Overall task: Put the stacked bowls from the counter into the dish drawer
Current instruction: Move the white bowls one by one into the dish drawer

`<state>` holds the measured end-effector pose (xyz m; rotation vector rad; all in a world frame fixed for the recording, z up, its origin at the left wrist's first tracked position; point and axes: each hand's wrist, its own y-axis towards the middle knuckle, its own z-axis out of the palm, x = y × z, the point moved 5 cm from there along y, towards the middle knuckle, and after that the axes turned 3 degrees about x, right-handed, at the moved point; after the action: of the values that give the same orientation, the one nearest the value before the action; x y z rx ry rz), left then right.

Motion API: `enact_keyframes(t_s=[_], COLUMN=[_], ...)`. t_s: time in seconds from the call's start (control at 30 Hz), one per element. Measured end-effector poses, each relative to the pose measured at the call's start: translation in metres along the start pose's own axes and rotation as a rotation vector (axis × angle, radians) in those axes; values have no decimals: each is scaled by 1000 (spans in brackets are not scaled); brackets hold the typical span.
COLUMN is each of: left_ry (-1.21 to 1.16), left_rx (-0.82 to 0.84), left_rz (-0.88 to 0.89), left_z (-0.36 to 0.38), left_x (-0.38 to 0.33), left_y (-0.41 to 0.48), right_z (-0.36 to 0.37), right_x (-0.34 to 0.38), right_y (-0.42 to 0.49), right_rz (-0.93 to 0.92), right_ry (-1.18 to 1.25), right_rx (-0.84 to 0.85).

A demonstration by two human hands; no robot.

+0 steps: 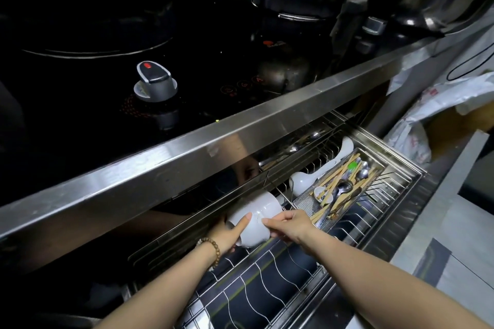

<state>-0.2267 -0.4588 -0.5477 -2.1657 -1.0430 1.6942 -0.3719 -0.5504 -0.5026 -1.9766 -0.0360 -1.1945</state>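
Note:
A stack of white bowls (260,212) lies tilted on its side in the wire rack of the open dish drawer (270,283), at the drawer's far left under the counter edge. My left hand (230,232), with a bead bracelet on the wrist, grips the stack from the left with the thumb on its rim. From the right, my right hand (290,224) pinches the stack with its fingertips. The rest of the stack is hidden beneath the steel counter lip (187,147).
A mesh cutlery tray (307,204) with chopsticks and spoons rests across the drawer to the right. More white dishes (302,180) stand behind it. Above is a black cooktop with a knob (155,83) and pots. Plastic bags (438,104) lie at the right.

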Motion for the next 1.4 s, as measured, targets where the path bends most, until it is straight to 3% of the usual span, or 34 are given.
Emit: enact_keyframes(t_s=[0.27, 0.4, 0.5, 0.73, 0.83, 1.1, 1.4], left_ry=[130, 29, -77, 23, 66, 90, 254], left_rx=[-32, -19, 2, 49, 54, -109, -436], left_rz=[95, 105, 122, 439, 587, 929, 1110], left_z=[-6, -15, -19, -30, -45, -135, -271], left_x=[-12, -27, -50, -130, -170, -248, -263], left_y=[-24, -46, -72, -160, -209, -354, -488], right_z=[-4, -11, -19, -49, -64, -63, 35], right_x=[16, 39, 57, 91, 116, 197, 297], right_y=[-10, -37, -69, -169, -219, -344, -441], right_rz=[-5, -22, -74, -266, -396, -744, -1057], right_ry=[-98, -173, -73, 158, 127, -23, -198], right_rx=[31, 66, 66, 41, -3, -42, 92])
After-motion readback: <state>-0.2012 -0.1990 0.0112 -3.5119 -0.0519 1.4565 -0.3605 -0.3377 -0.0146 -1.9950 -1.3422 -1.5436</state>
